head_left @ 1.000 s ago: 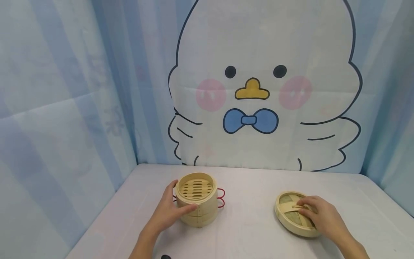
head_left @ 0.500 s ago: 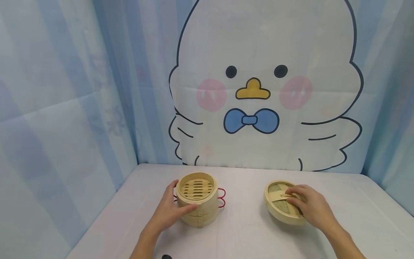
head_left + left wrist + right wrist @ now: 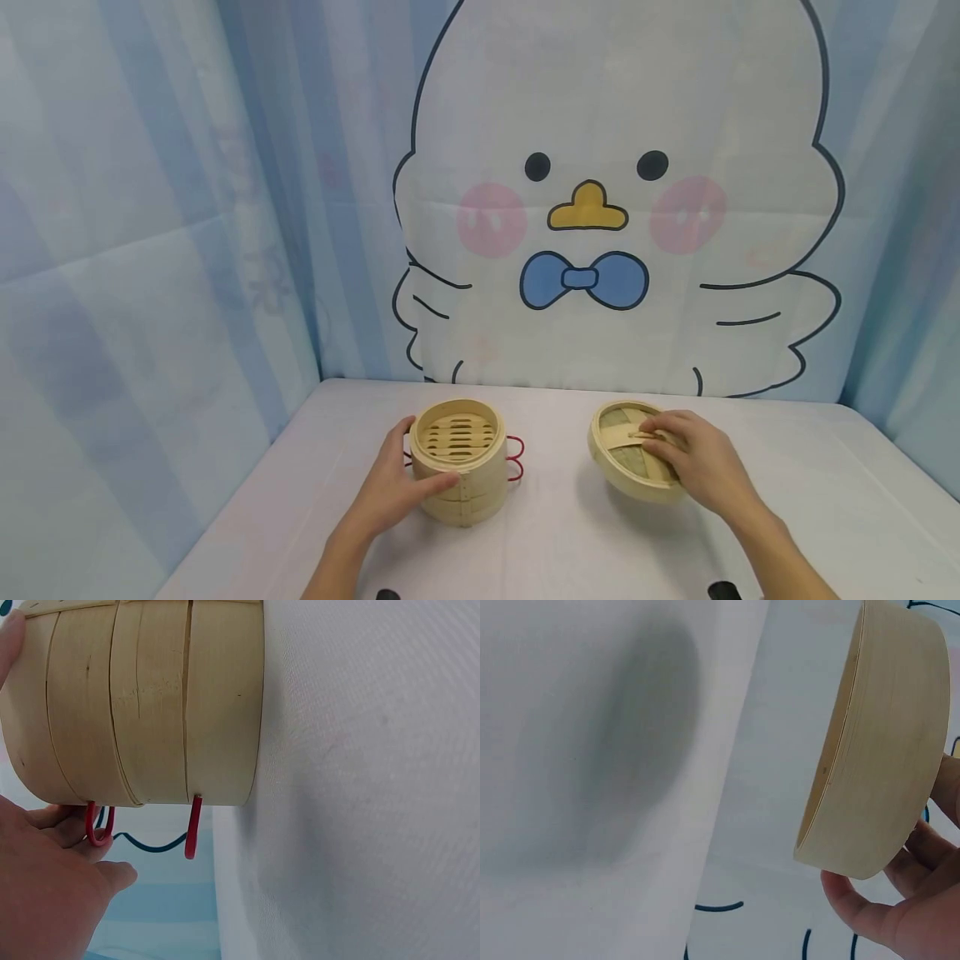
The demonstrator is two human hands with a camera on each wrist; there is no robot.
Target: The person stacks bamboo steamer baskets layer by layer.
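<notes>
A stacked bamboo steamer (image 3: 465, 475) with a slatted inner floor and red loop handles stands upright on the table, left of centre. My left hand (image 3: 395, 482) grips its upper side, the thumb at the front and fingers round the far left. In the left wrist view the red handles (image 3: 193, 827) stick out beside the hand. My right hand (image 3: 701, 458) pinches the small top handle of the round bamboo steamer lid (image 3: 622, 475). The right wrist view shows the lid (image 3: 881, 742) tilted and raised off the table, its shadow lying apart below it.
A white cloth covers the table (image 3: 555, 533). Behind it hangs a curtain (image 3: 585, 333) printed with a white cartoon bird. Small black objects (image 3: 723, 590) show at the bottom edge of the head view. A gap of table separates steamer and lid.
My right hand has lifted the lid off the table and carried it left and away from me, toward the steamer. The left hand and the steamer have stayed in place.
</notes>
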